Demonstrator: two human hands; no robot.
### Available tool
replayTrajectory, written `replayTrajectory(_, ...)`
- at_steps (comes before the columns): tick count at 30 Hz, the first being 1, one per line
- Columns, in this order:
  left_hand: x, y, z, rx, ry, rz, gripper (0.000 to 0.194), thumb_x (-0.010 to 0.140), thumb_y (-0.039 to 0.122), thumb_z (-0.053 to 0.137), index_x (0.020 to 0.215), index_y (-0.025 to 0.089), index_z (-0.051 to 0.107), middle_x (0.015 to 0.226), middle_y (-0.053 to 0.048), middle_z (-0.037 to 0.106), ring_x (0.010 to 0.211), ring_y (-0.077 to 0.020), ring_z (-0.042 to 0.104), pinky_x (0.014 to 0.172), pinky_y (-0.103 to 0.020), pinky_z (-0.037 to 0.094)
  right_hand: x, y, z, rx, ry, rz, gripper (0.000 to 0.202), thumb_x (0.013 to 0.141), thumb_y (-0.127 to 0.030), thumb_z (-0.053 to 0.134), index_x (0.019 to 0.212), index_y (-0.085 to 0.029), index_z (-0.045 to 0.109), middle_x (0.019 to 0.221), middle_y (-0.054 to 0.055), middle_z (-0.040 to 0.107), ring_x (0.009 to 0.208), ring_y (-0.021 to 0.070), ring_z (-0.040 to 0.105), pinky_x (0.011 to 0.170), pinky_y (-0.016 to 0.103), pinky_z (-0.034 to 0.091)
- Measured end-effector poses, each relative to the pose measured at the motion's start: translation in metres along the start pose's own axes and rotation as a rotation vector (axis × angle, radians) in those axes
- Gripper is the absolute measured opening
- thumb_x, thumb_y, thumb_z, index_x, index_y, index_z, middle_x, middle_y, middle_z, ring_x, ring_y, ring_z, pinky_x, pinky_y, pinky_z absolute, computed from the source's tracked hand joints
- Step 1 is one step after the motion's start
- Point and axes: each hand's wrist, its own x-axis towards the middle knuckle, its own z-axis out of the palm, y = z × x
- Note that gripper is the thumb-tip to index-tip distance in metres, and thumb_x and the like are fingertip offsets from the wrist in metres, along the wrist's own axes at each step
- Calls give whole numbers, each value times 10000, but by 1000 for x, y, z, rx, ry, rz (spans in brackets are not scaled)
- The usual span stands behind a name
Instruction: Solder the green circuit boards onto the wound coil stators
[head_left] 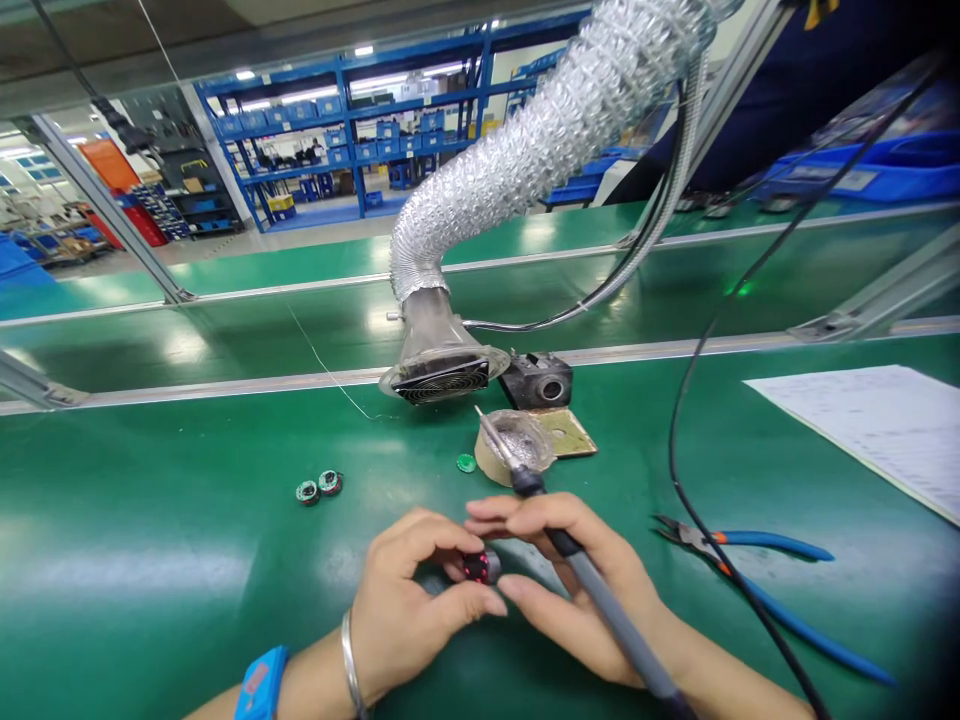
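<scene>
My left hand pinches a small round black component with red dots on its face, between thumb and forefinger. My right hand holds a soldering iron, its grey handle lying across the fingers. The thumb and fingertips of that hand curve close beside the component; whether they touch it I cannot tell. The iron's tip points away from me, over a round tub of crumpled silvery material. Left of the tub lies a small green disc. Two round components with green tops sit farther left.
Above the tub hangs a fume extractor nozzle on a silver duct. A black soldering stand is behind the tub. Blue-handled cutters lie at right under a black cable. Paper sheets lie farther right.
</scene>
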Motion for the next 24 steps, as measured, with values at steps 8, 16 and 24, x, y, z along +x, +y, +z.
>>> replayTrajectory(8,1,-3,-1,157,-7,118,260,693,236,821,920,192,701,836,-26,629,693,-121,600,659,-228,520,4,-3,-1,-241,-111,9,375,807,-89,592,1124,-265,501,1149,49,653,972,155,677,830,243,567)
replayTrajectory(16,3,3,-3,111,-103,-14,87,723,183,792,781,204,730,795,-7,619,729,-111,593,688,-202,493,6,-6,-6,-194,-220,58,396,773,-34,565,1108,-240,520,1087,42,660,891,142,657,785,246,543)
replayTrajectory(24,13,-1,-17,-230,44,-320,267,771,389,730,720,157,608,718,3,580,588,-91,541,556,-197,453,8,6,-7,302,-14,162,257,844,-130,634,1030,-268,522,1039,30,668,973,154,651,845,304,545)
